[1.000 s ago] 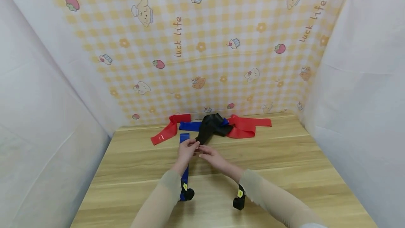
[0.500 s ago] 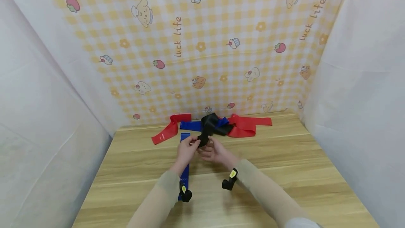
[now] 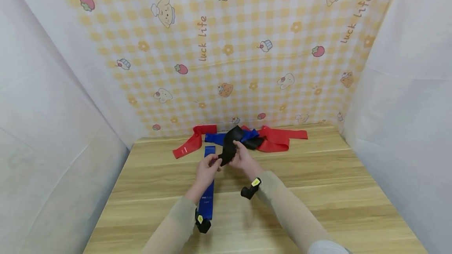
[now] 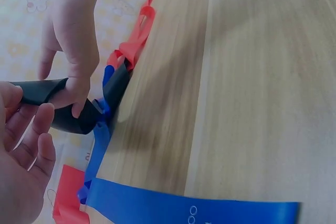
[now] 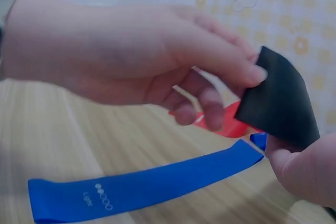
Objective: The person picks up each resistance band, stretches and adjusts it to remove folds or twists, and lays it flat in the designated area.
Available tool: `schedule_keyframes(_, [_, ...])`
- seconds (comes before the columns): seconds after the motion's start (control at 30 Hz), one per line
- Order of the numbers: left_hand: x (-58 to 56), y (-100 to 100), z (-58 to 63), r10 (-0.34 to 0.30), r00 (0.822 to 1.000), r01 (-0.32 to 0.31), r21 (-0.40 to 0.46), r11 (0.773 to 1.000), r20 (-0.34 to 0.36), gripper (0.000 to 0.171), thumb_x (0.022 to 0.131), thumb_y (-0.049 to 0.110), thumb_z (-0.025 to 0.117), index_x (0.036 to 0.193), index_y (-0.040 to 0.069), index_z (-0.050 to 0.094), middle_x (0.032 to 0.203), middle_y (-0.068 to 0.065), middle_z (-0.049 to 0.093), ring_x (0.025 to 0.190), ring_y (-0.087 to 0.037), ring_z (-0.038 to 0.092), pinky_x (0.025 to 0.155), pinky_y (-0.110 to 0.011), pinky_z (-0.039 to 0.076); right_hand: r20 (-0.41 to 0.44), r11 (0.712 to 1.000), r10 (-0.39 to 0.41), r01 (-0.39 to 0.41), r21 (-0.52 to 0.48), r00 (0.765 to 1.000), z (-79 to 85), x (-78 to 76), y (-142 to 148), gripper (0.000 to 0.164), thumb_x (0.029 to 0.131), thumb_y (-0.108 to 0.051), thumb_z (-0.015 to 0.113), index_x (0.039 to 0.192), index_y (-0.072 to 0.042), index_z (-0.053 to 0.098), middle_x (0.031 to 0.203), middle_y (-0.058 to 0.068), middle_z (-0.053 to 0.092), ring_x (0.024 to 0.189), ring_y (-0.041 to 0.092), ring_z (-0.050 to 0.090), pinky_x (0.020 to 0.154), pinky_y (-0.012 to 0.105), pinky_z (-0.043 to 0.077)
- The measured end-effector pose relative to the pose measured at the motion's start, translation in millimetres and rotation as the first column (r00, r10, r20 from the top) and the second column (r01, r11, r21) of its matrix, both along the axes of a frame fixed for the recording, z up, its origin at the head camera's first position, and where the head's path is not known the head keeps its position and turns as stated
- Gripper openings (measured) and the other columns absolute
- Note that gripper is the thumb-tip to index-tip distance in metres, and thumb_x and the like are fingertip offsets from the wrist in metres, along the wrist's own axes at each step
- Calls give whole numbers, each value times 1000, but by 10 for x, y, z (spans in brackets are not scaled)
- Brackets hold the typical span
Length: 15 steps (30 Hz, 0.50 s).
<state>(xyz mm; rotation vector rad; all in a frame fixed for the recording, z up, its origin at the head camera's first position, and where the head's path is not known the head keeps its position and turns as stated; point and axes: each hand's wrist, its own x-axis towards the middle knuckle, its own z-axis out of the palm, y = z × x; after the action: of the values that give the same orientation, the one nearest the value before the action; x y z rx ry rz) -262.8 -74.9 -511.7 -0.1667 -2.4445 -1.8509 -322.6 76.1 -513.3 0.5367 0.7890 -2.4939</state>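
Note:
A black resistance band (image 3: 230, 139) rises off the heap at the back of the table. My left hand (image 3: 206, 171) pinches its near end between thumb and fingers, as the right wrist view shows, where the end of the band (image 5: 281, 95) is spread flat. Further up the strip my right hand (image 3: 243, 158) holds it, with the thumb on one side and fingers partly hidden by the band. Under my left forearm lies a flat blue resistance band (image 3: 206, 204), marked "Light". Another blue band (image 3: 214, 138) is tangled with the black one.
One red band (image 3: 190, 145) lies folded at the back left, a second red band (image 3: 275, 143) at the back right. Behind the wooden table (image 3: 300, 191) hangs a yellow checked cloth (image 3: 243, 66). White cloth walls (image 3: 399, 109) stand on both sides.
My right hand has moved forward, from beside my left fingertips up along the black band, and has taken hold of it. My left hand keeps its pinch on the end with little movement.

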Motion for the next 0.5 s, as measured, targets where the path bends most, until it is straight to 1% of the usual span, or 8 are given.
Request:
schedule_keyframes(0.03, [14, -14, 3, 1, 1000, -1, 0, 1000, 7, 15, 94, 12, 64, 102, 0, 67, 97, -13, 67, 68, -20, 64, 67, -36, 55, 8, 1000, -2, 2, 1, 1000, 12, -5, 3, 39, 100, -35, 46, 120, -1, 45, 122, 7, 50, 110, 20, 46, 88, 31, 38])
schedule_keyframes(0.1, [49, -40, 9, -7, 1000, 7, -9, 1000, 11, 14, 95, 13, 64, 102, 1, 67, 94, -12, 67, 68, -18, 64, 64, -31, 53, 29, 1000, -3, 3, -19, 1000, 26, -21, 9, 36, 100, -35, 47, 115, -3, 47, 117, 5, 52, 106, 18, 46, 87, 31, 38])
schedule_keyframes(0.2, [98, -67, 14, -28, 1000, 29, -22, 999, 9, 13, 95, 14, 63, 100, 2, 67, 89, -11, 67, 69, -18, 64, 62, -27, 50, 65, 999, 3, 0, -50, 998, 36, -40, 18, 34, 99, -36, 48, 112, -5, 48, 122, 3, 51, 107, 17, 47, 89, 31, 38])
schedule_keyframes(0.27, [130, -84, 8, -44, 999, 44, -27, 999, 6, 13, 95, 15, 63, 99, 2, 67, 87, -9, 66, 70, -19, 64, 61, -26, 49, 73, 998, 12, -8, -61, 997, 41, -47, 22, 33, 99, -36, 48, 113, -6, 48, 127, 1, 48, 107, 16, 46, 93, 31, 37])
schedule_keyframes(0.33, [168, -96, 10, -59, 998, 59, -32, 998, 5, 13, 95, 15, 63, 98, 3, 67, 86, -8, 66, 70, -19, 63, 62, -26, 49, 77, 998, 16, -11, -63, 997, 49, -44, 25, 34, 99, -37, 48, 114, -7, 46, 128, -1, 46, 105, 16, 45, 97, 32, 34])
schedule_keyframes(0.4, [207, -110, 8, -71, 997, 71, -37, 997, 16, 13, 95, 17, 64, 99, 5, 68, 85, -7, 65, 71, -19, 63, 62, -26, 48, 72, 998, 18, -14, -59, 997, 56, -37, 29, 35, 99, -38, 49, 115, -7, 44, 120, -1, 48, 101, 16, 45, 99, 33, 31])
schedule_keyframes(0.5, [267, -133, -1, -91, 996, 92, -52, 994, 24, 14, 95, 18, 63, 100, 6, 68, 84, -7, 64, 72, -19, 62, 59, -26, 46, 87, 998, -12, 17, -59, 996, 68, -22, 35, 36, 97, -39, 53, 110, -7, 46, 96, -1, 53, 86, 15, 48, 92, 31, 35])
